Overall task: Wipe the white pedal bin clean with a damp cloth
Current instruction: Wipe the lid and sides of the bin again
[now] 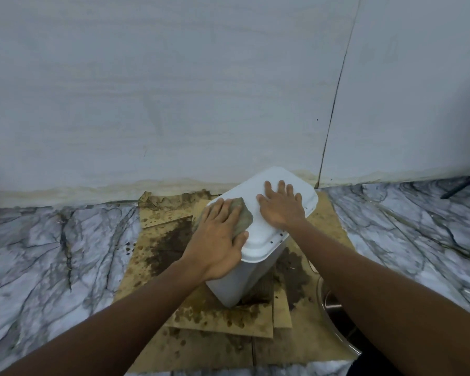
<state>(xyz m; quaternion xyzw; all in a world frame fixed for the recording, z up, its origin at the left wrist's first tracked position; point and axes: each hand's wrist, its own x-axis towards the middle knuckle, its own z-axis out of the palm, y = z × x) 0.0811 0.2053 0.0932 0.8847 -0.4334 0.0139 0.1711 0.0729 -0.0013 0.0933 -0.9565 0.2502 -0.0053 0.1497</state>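
White rectangular plastic pedal bin (259, 241) stood on stained brown cardboard sheets (215, 348) by pale wall (174, 90). Crumpled grey-brown damp cloth (244, 216) pressed onto lid's left end under left hand (218, 240), fingers nearly straight. Right hand (281, 207) laid flat on lid, fingers spread.

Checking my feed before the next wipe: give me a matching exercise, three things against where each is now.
1 left hand
2 right hand
3 cardboard

A lying stained under the pedal bin
B spread flat on the bare lid
C pressing the cloth on the lid's edge

Pairs: 1-C, 2-B, 3-A
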